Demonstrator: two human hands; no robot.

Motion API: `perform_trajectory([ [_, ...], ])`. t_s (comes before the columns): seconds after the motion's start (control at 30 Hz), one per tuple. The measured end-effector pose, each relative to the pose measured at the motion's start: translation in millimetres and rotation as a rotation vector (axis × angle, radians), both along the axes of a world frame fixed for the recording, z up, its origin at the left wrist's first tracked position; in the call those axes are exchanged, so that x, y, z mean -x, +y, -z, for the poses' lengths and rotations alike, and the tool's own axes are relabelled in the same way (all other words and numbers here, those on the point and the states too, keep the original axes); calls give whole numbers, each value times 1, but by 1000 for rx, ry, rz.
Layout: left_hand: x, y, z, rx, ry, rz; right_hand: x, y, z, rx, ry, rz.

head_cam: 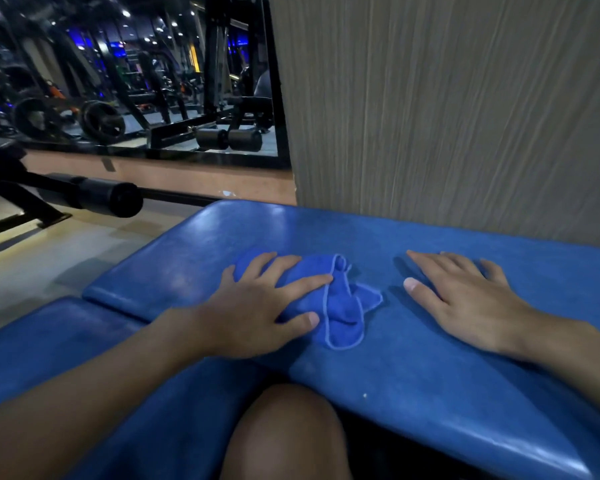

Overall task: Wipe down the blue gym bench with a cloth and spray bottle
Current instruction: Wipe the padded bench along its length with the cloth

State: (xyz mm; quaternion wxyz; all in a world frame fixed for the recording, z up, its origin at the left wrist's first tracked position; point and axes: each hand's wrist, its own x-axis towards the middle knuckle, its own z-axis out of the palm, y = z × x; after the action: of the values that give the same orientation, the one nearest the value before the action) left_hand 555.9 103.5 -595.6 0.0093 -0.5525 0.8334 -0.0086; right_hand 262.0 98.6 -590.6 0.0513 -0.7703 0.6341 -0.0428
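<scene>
The blue gym bench [413, 358] fills the lower part of the head view, with a second blue pad [49, 344] at the lower left. A crumpled blue cloth [343, 303] with a pale hem lies on the long pad. My left hand [257, 306] presses flat on the cloth's left part, fingers spread and straight. My right hand [461, 299] rests flat on the bare pad to the right of the cloth, apart from it. No spray bottle is in view.
A grey wood-grain wall [447, 98] rises right behind the bench. A mirror [136, 74] at the upper left reflects gym machines. A black padded roller [94, 195] on a frame stands on the floor to the left. My knee [284, 431] is below the pad.
</scene>
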Motion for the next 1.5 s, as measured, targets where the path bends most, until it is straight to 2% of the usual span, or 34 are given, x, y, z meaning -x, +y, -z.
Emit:
perform_trajectory([
  [0.13,-16,30,-4,-57,-26,-17,-12,-6,-7,-7,-38,-24],
  [0.3,-7,5,-4,-50,3,-35,-21,-28,-1,-61,-42,14],
  [0.43,4,-43,2,11,41,-57,-24,-31,9,-43,29,-11],
  [0.67,39,-170,0,-51,86,-91,-24,-32,10,-19,48,-22],
  [0.83,50,-201,-1,-55,97,-99,-23,-33,11,-20,36,-24],
  [1.03,31,-163,3,-57,107,-50,-22,-33,9,-52,2,-8],
  [1.27,-7,-50,5,27,60,-38,-18,-32,11,-31,-11,-2],
  [1.5,-44,33,-8,-79,17,-18,-18,-28,9,-29,-20,-7],
])
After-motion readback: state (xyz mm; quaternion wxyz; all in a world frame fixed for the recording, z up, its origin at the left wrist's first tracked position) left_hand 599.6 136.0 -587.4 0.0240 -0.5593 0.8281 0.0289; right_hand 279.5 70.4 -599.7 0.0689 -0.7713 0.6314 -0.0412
